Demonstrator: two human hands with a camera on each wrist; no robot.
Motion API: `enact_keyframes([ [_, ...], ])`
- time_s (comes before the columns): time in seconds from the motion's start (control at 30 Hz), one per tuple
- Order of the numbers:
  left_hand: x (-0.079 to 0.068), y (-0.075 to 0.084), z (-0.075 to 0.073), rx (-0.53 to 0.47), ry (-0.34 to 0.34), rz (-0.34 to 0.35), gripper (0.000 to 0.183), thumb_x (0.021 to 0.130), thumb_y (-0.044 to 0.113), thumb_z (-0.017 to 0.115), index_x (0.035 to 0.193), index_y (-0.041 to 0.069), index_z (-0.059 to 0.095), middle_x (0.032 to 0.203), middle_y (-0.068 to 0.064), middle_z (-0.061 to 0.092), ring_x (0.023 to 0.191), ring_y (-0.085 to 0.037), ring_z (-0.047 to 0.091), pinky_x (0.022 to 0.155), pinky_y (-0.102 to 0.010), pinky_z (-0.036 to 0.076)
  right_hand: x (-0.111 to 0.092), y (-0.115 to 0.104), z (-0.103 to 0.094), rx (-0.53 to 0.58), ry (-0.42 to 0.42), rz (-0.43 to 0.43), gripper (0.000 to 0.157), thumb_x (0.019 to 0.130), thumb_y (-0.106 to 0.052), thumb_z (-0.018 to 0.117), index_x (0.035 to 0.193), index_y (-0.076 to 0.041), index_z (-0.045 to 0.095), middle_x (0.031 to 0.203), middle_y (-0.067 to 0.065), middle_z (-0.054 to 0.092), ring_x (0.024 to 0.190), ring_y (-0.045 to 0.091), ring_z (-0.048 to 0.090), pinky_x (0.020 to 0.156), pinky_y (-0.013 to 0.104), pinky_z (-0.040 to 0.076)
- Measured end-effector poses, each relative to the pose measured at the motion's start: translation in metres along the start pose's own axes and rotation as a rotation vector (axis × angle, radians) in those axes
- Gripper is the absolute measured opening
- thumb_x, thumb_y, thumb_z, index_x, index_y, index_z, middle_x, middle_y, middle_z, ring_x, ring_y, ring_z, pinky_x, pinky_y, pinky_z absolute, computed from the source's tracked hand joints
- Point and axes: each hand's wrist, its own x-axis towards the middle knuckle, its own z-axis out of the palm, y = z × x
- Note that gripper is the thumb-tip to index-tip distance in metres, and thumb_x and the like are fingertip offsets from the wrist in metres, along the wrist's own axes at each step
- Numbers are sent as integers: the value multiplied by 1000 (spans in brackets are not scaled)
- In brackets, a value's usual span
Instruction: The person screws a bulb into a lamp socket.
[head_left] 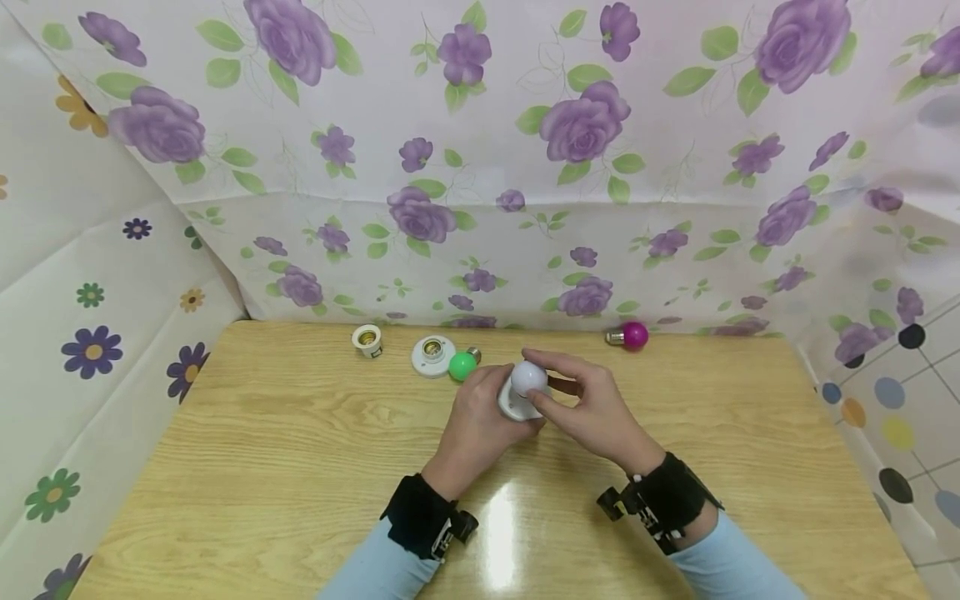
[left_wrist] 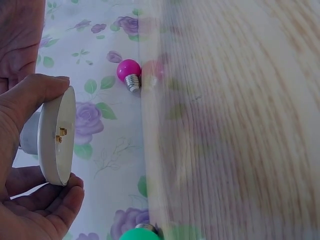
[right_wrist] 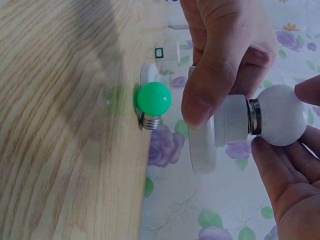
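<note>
My left hand (head_left: 477, 414) grips a white round-based lamp holder (right_wrist: 202, 145) by its rim, thumb on one side and fingers on the other. Two brass screws show on the underside of its base (left_wrist: 65, 150) in the left wrist view. A white bulb (right_wrist: 284, 115) sits in the holder's mouth, a band of its metal screw cap still showing outside. The fingertips and thumb of my right hand (head_left: 600, 412) pinch the bulb's globe. Both hands are above the middle of the wooden table (head_left: 300, 467).
Along the table's back edge stand a small white socket (head_left: 367, 342) and another round-based lamp holder (head_left: 432, 357). A green bulb (head_left: 462, 365) lies against that holder. Farther right lies a magenta bulb (head_left: 635, 336). A flowered cloth (head_left: 510, 250) hangs behind the table.
</note>
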Motion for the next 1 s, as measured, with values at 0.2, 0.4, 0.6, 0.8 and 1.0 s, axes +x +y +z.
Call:
enact_keyframes([
  [0.2, 1, 0, -1, -1, -5, -9, 70, 66, 43, 80, 124, 11, 55, 114, 1, 55, 104, -11, 50, 86, -27, 43, 1, 2, 0, -12, 6, -13, 44, 85, -4, 65, 127, 2, 53, 126, 15, 54, 113, 28, 51, 83, 42, 47],
  [0.4, 1, 1, -3, -10, -8, -3, 69, 68, 43, 79, 124, 12, 55, 114, 2, 55, 104, -11, 50, 85, -28, 44, 1, -2, 2, 4, 68, 39, 41, 82, -5, 69, 121, -1, 58, 119, 9, 58, 109, 27, 54, 81, 42, 48],
  [0.6, 1, 0, -3, -9, 0, 5, 67, 68, 42, 79, 123, 12, 55, 113, 2, 55, 102, -11, 51, 83, -27, 44, -1, 20, 5, 32, 126, 56, 41, 80, -13, 73, 119, -12, 62, 117, 1, 60, 107, 22, 56, 79, 41, 49],
  [0.8, 1, -1, -2, -4, 3, 3, 67, 67, 41, 80, 123, 12, 56, 112, 2, 55, 102, -11, 51, 84, -28, 44, -2, 34, 6, 34, 137, 55, 43, 79, -20, 74, 120, -17, 62, 118, -3, 60, 108, 19, 55, 80, 39, 49],
  [1.0, 2, -2, -1, -3, 5, -6, 67, 66, 40, 81, 123, 13, 56, 113, 2, 55, 103, -10, 50, 86, -28, 43, -1, 17, 5, 14, 128, 60, 49, 81, -15, 72, 127, -10, 56, 122, 2, 57, 108, 22, 55, 83, 40, 48],
])
